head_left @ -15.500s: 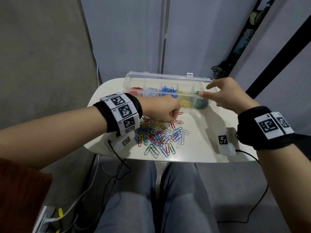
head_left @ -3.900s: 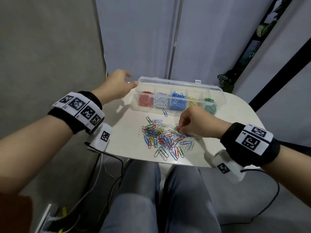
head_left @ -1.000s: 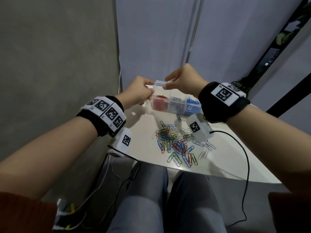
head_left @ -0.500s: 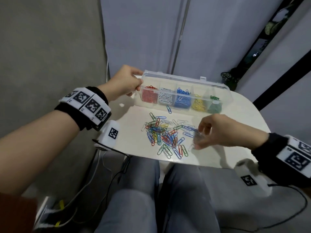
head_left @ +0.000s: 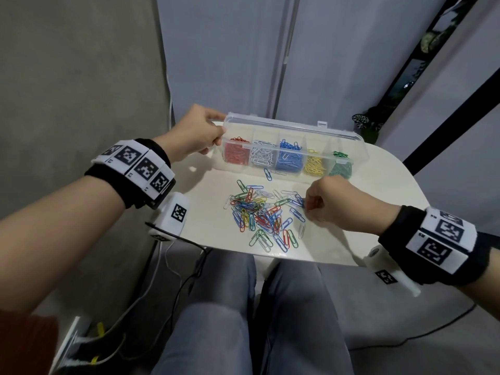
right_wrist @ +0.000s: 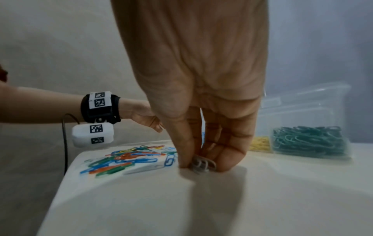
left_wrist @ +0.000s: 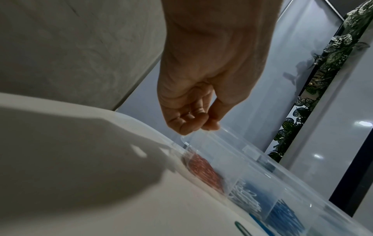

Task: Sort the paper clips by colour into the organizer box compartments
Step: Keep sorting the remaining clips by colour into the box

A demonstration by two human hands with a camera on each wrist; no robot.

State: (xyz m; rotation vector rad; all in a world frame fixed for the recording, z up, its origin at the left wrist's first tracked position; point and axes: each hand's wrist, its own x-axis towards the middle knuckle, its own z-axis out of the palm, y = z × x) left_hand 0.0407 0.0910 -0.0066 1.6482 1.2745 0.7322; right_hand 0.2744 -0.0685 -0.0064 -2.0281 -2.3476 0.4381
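Observation:
A clear organizer box stands at the back of the white table, lid open. Its compartments hold red, white, blue, yellow and green paper clips. My left hand pinches the box's left corner. A mixed pile of paper clips lies in the table's middle. At the pile's right edge my right hand pinches white paper clips against the tabletop.
One blue clip lies alone just before the box. A plant stands behind the table's far right corner. Cables hang off the left front edge, above my knees. Bare tabletop shows right of the pile.
My right hand came back from the box's left end to the pile's right edge and now pinches white clips there. The left hand kept its hold on the box corner.

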